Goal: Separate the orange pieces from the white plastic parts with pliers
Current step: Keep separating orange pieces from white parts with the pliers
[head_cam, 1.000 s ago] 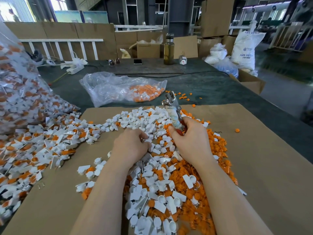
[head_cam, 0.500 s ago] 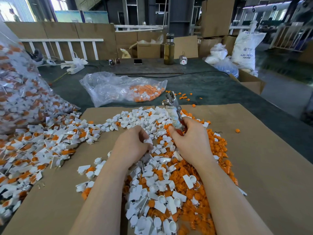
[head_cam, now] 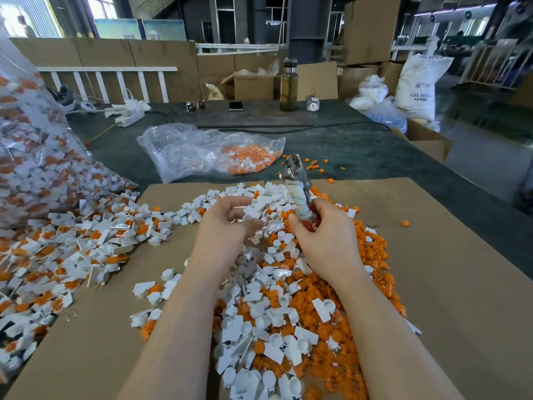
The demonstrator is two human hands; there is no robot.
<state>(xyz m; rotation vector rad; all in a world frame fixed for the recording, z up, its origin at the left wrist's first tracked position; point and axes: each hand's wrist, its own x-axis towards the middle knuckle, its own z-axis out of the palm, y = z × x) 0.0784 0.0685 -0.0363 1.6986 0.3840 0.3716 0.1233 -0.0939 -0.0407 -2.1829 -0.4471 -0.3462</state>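
Far left: big clear plastic sack (head_cam: 34,157) stuffed with white-and-orange parts, its mouth spilling a loose heap of unsorted white plastic parts with orange inserts (head_cam: 72,249) across the left edge of the flat brown cardboard sheet (head_cam: 450,284). Behind that, a crumpled clear plastic bag (head_cam: 202,154) lies on the dark green table (head_cam: 360,151), orange bits showing inside its right end.

Left hand (head_cam: 222,229) is raised over the middle pile, palm turned right, thumb and fingers curled toward each other around a small white plastic part (head_cam: 251,212); looks like a loose pinch, contact not fully clear.

Centre: mixed pile of separated white plastic shells and orange pieces (head_cam: 277,313) running from the hands down to the near edge, white mostly on the left, orange thicker on the right.

Right hand (head_cam: 326,238) grips the metal pliers (head_cam: 297,186) by the handles, fingers wrapped round them, red grip showing at the thumb, one handle wrapped in pale tape. Pliers point up and away, head above the cardboard's far edge; whether the tips are parted is hard to tell.

Right of that, a few stray orange pieces (head_cam: 405,223) on cardboard and table. Far back: tall dark glass bottle (head_cam: 288,85), black phone (head_cam: 236,105), white printed resin sack (head_cam: 418,85).
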